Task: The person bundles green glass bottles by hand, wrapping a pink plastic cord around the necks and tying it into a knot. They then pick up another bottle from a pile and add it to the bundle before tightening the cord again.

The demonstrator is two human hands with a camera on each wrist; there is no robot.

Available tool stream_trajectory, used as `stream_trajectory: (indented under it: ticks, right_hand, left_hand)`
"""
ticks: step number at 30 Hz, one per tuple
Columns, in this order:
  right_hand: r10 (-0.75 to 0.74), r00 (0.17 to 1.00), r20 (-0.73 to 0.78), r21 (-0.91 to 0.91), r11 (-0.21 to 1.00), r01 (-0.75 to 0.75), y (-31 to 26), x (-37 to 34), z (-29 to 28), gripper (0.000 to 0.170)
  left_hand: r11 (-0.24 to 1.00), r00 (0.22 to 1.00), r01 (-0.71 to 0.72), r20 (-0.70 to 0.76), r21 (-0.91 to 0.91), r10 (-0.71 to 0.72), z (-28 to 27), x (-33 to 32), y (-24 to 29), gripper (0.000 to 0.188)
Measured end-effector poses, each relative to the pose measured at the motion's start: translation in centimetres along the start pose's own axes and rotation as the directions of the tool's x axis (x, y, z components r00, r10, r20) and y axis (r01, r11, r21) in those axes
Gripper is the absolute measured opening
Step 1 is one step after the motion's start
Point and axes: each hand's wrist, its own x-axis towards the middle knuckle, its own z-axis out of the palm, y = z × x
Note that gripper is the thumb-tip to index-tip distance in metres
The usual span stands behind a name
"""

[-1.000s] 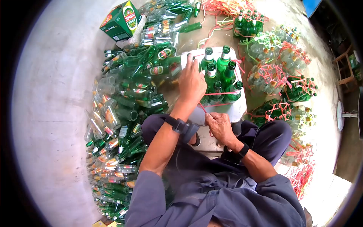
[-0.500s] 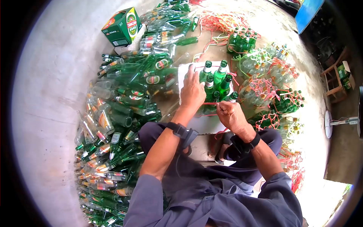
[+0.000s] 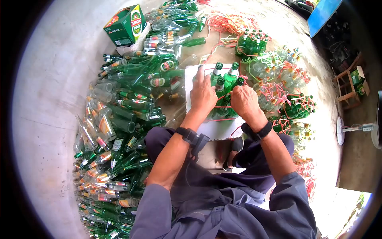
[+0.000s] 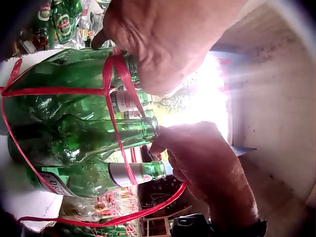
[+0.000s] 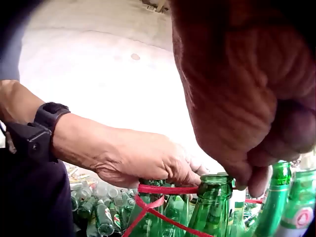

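Note:
A cluster of several green glass bottles [image 3: 230, 80] stands upright on a small white-topped stand [image 3: 217, 130] before the person. Red plastic strap [image 4: 59, 91] runs round the bottles and crosses between their necks. Over a bottle top on the cluster's left side rests my left hand [image 3: 203, 97], its fingers stretched forward. Curled fingers of my right hand [image 3: 245, 104] grip the strap close beside a bottle mouth at the right. From that hand a loose length of strap trails down in the left wrist view. The right fingertips are partly hidden in the head view.
Loose bottles [image 3: 135, 107] lie piled along the left wall. Strapped bundles [image 3: 270, 67] stand to the right, with a heap of red strap [image 3: 232, 24] at the back. A green beer carton [image 3: 126, 27] sits at the back left; a fan [image 3: 340, 130] is at far right.
My right hand has moved from in front of the bottles up and over their right side, bringing the strap with it. My left hand has stayed on the cluster's left side.

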Motion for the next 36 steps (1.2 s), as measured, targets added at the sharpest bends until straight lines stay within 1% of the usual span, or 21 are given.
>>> stream_trajectory:
  ticks: [1,2,4,7,8,11,12,14,15,17,18,19,21,24,26,29,31,32,33,35,36]
  right_hand:
    - [0.082,0.994,0.066,-0.014,0.997,-0.081,-0.3,-0.1,-0.5,0.021]
    - [0.086,0.994,0.067,-0.014,0.996,-0.086,-0.2,-0.4,-0.3,0.021]
    - [0.094,0.994,-0.061,-0.022,0.995,-0.095,0.0,-1.1,0.2,0.015]
    - [0.157,0.988,-0.01,0.009,0.988,-0.157,-0.9,-3.0,0.4,0.014]
    - [0.134,0.991,-0.028,0.036,0.99,-0.133,-1.1,-3.9,0.7,0.016]
    - [0.23,0.963,-0.143,0.156,0.966,-0.208,-1.4,-5.5,2.9,0.028]
    - [0.233,0.962,-0.143,0.158,0.965,-0.21,-1.2,-5.7,4.0,0.028]
    - [0.364,0.918,-0.158,0.429,0.862,-0.268,-0.3,-6.3,6.0,0.038]
    - [0.368,0.916,-0.158,0.43,0.861,-0.271,-0.1,-6.5,6.3,0.038]
    - [0.499,0.863,0.073,0.648,0.634,-0.422,0.3,-6.8,6.8,0.042]
    - [0.47,0.882,0.016,0.671,0.649,-0.358,0.4,-6.9,7.3,0.044]
    - [0.474,0.881,0.017,0.671,0.647,-0.361,0.5,-7.2,7.6,0.044]
    - [0.5,0.859,0.109,0.799,0.47,-0.375,0.7,-7.6,7.9,0.043]
    - [0.476,0.87,0.131,0.804,0.462,-0.374,0.5,-8.5,7.9,0.043]
    - [0.495,0.86,0.126,0.811,0.447,-0.377,0.3,-8.8,8.3,0.043]
    - [0.518,0.842,0.149,0.805,0.431,-0.408,-0.1,-8.3,7.9,0.041]
    - [0.524,0.835,0.169,0.894,0.275,-0.354,0.6,-7.9,10.4,0.039]
    - [0.448,0.893,-0.042,0.875,0.448,-0.184,1.0,-7.7,11.8,0.038]
    - [0.452,0.891,-0.038,0.88,0.437,-0.185,0.6,-7.5,11.5,0.038]
    - [0.597,0.716,0.361,0.905,-0.038,-0.425,-0.7,-6.8,10.0,0.037]
    - [0.609,0.691,0.388,0.904,-0.105,-0.415,-0.8,-6.7,10.1,0.039]
  left_hand:
    - [1.0,1.0,0.018,0.017,0.012,-0.018,-0.1,0.0,0.2,0.047]
    - [0.999,0.999,0.034,0.033,0.025,-0.035,-0.2,0.1,0.3,0.047]
    - [0.999,0.998,0.034,0.048,0.019,-0.035,-0.3,0.1,0.4,0.046]
    - [1.0,0.998,0.029,0.053,0.012,-0.03,-0.4,0.1,0.2,0.044]
    - [1.0,0.999,0.023,0.046,0.008,-0.023,-0.3,0.1,0.3,0.043]
    - [0.999,0.997,0.035,0.067,-0.008,-0.034,-0.4,0.2,0.3,0.041]
    - [0.999,0.997,0.033,0.069,-0.006,-0.033,-0.4,0.2,0.3,0.041]
    - [0.999,0.997,0.044,0.072,-0.021,-0.042,-0.3,0.3,0.3,0.041]
    - [0.999,0.996,0.041,0.075,-0.02,-0.039,-0.1,0.3,0.1,0.041]
    - [0.999,0.999,-0.034,-0.015,0.012,0.034,0.4,0.3,-0.2,0.033]
    - [0.999,0.999,-0.036,-0.012,0.013,0.036,0.4,0.3,-0.2,0.033]
    - [0.999,0.999,-0.037,-0.013,0.022,0.038,0.4,0.4,-0.2,0.033]
    - [0.999,0.999,-0.043,-0.009,0.032,0.043,0.5,0.4,-0.1,0.033]
    - [0.998,0.999,-0.039,-0.002,0.054,0.039,0.3,0.6,-0.1,0.033]
    - [1.0,0.996,0.012,0.084,0.011,-0.013,-0.1,0.5,0.2,0.04]
    - [1.0,0.997,0.008,0.076,0.024,-0.01,0.3,0.5,0.0,0.041]
    - [0.999,0.998,-0.018,0.068,0.037,0.015,0.5,0.6,-0.2,0.042]
    - [0.998,0.997,-0.04,0.061,0.05,0.037,0.6,0.5,-0.3,0.043]
    - [0.997,0.997,-0.043,0.068,0.059,0.039,0.7,0.5,-0.6,0.043]
    - [0.981,0.993,-0.111,0.047,0.158,0.104,1.0,0.5,-0.9,0.048]
    - [0.96,0.996,-0.092,0.042,0.265,0.084,0.1,0.3,0.6,0.049]
